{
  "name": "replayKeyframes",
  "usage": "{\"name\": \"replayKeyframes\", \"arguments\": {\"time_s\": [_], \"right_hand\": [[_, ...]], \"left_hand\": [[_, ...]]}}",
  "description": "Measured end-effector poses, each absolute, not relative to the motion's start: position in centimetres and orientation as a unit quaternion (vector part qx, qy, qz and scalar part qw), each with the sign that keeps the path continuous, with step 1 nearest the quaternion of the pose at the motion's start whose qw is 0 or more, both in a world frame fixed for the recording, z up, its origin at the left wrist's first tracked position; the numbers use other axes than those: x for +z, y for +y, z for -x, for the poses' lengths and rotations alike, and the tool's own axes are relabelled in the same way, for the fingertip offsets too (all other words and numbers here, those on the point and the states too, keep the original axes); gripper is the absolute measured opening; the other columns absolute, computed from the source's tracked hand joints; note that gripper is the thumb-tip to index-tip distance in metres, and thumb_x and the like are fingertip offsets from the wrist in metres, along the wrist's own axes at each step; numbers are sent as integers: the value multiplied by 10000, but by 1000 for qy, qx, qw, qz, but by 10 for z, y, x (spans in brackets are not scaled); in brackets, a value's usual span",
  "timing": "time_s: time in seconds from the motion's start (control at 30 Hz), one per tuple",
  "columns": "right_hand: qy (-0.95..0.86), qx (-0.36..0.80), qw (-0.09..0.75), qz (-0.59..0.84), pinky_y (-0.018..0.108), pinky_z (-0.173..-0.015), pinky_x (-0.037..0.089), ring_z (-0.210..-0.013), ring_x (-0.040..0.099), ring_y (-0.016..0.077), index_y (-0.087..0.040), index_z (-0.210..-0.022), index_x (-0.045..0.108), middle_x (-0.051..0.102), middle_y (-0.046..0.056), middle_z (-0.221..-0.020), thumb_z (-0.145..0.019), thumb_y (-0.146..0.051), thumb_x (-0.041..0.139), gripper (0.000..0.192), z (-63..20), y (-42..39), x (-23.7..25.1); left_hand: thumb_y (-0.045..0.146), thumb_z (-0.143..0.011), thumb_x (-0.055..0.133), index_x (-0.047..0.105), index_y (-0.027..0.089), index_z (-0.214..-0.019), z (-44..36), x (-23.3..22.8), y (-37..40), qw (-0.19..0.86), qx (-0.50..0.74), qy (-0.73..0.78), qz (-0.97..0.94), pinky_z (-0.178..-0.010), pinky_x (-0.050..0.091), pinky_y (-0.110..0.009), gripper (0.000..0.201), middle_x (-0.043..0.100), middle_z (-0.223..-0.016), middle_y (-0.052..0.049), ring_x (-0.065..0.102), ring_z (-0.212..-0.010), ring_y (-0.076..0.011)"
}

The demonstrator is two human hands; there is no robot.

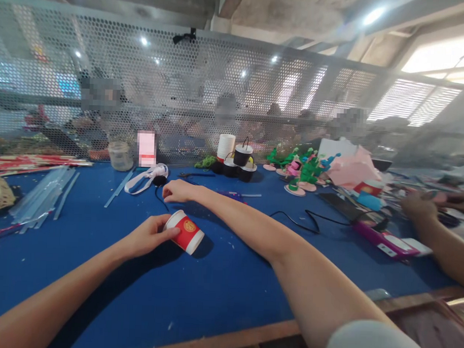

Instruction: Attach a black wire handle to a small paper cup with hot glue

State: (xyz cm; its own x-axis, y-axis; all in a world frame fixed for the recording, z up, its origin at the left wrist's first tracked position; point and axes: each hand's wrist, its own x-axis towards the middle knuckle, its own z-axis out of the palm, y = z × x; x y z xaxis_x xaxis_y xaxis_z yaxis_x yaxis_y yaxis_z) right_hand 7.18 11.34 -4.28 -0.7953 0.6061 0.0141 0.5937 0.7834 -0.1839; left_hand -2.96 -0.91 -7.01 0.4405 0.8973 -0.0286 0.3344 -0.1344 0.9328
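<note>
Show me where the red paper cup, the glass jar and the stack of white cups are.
red paper cup (185,232), head view, on its red side wall
glass jar (120,156), head view, on the middle of its body
stack of white cups (226,146), head view, on its side

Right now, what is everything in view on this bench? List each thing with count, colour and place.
paper cup: 1, red and white, lying tilted on the mat, held by the left hand
black cable: 1, black, across mid mat
clear strips: a pile, translucent, far left
white strap: 1, white, beyond the right hand
glass jar: 1, clear, by the mesh
black buckets: about 3, black, back centre
white cup stack: 1, white, behind the buckets
green and pink craft pieces: several, back right
blue mat: 1, blue, covering the bench
co-worker's hands: right edge
left hand: gripping the cup
right hand: fist on the mat beside the cable
</note>
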Motion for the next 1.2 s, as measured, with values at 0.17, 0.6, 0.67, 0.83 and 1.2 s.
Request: {"name": "replayKeyframes", "arguments": {"time_s": [0.17, 0.6, 0.67, 0.83, 1.2], "right_hand": [[-925, 94, -7, 368, 221, -526, 392, -654, 590, 187, -100, -681, 646, 657, 99, -697, -637, -274, 609, 184, -45, 117, -52], [-777, 395, 280, 402, 162, -447, 414, -468, 514, 56, -103, -795, 582, 602, 6, -588, -668, -69, 457, 181, -135, 97, -38], [-685, 518, 334, 388, 181, -489, 446, -476, 524, 57, -100, -716, 574, 586, 1, -563, -665, -65, 471, 120, -155, 87, -35], [-628, 540, 412, 379, 224, -627, 484, -605, 589, 80, -116, -755, 583, 628, 24, -681, -655, -54, 509, 139, -194, 61, -27], [-729, 302, 439, 431, 260, -578, 451, -606, 554, 111, -155, -705, 570, 589, 22, -675, -687, -262, 546, 112, -215, 29, -40]], "left_hand": [[372, -719, 504, 563, 121, -879, 33, -70, -9, 491, 279, 423, -709, -703, 413, -291, 302, 621, -838, -47, 539, -765, -174], [396, -682, 526, 551, 124, -848, 35, -67, -9, 475, 273, 438, -712, -663, 413, -279, 320, 607, -769, -26, 534, -720, -164], [393, -674, 535, 537, 126, -857, 35, -68, -7, 476, 277, 443, -707, -650, 412, -271, 323, 597, -768, -20, 530, -710, -156], [364, -660, 558, 528, 134, -870, 31, -65, -4, 478, 300, 450, -692, -670, 413, -276, 313, 595, -784, -19, 535, -719, -151], [346, -684, 537, 546, 144, -870, 29, -59, 2, 495, 286, 446, -689, -721, 416, -279, 275, 608, -805, -16, 542, -750, -148]]}}
